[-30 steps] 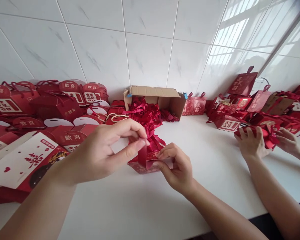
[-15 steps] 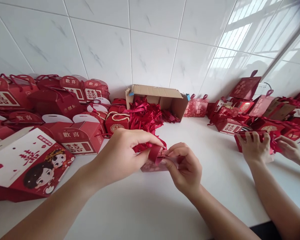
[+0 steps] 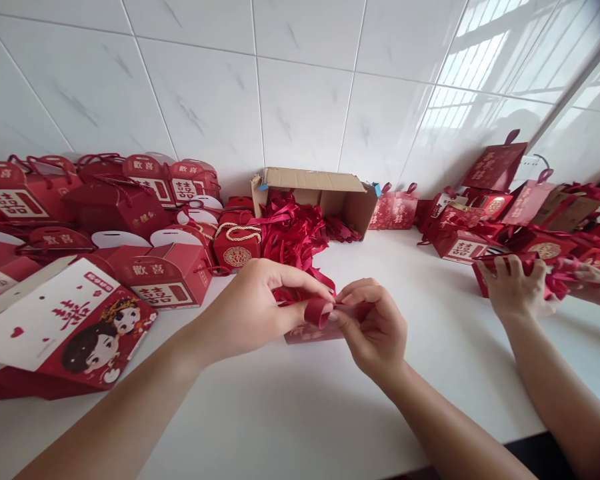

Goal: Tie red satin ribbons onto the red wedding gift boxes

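Note:
A small loop of red ribbon (image 3: pixel 318 312) is pinched between my two hands, above a pink-red gift box (image 3: pixel 314 333) on the white table. My left hand (image 3: pixel 260 307) grips the loop from the left with thumb and fingertips. From the right, my right hand (image 3: pixel 375 327) pinches the ribbon's other side, fingers curled. Both hands hide most of the box's top, so I cannot see how the ribbon meets it. Just behind my hands, a heap of red ribbons (image 3: pixel 295 230) spills toward them.
An open cardboard box (image 3: pixel 313 180) lies against the tiled wall. Red gift boxes (image 3: pixel 163 277) crowd the left, with a large white-and-red box (image 3: pixel 75 320) nearest. At right, another person's hands (image 3: pixel 517 287) work on a red box among several more boxes (image 3: pixel 463 247).
The ribbon loop has become smaller and rounder, and my hands have drawn closer together around it. The other person's far hand has shifted slightly right. The view has moved a little.

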A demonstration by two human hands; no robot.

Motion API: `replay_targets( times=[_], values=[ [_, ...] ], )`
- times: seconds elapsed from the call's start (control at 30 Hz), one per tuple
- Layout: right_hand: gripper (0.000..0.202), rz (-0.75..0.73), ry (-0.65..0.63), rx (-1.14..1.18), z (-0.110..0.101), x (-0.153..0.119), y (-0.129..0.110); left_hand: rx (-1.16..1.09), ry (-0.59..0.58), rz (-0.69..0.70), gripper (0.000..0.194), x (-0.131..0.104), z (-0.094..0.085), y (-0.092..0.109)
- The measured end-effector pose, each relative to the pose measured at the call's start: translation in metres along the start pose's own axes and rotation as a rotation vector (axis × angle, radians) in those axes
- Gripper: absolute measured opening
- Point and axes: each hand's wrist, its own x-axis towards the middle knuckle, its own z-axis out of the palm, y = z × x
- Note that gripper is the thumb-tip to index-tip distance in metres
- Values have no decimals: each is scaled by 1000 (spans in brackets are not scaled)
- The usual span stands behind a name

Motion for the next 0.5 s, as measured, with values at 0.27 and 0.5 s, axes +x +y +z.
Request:
replay_targets(
  times=[0.27, 0.5],
  values=[
    [19, 26, 15, 24, -2, -2, -4, -60, -189, 224, 31, 0, -11, -3],
    [19, 48, 38, 77, -3, 0, -3, -130, -149, 224, 29, 5, -1, -10]
  ],
)
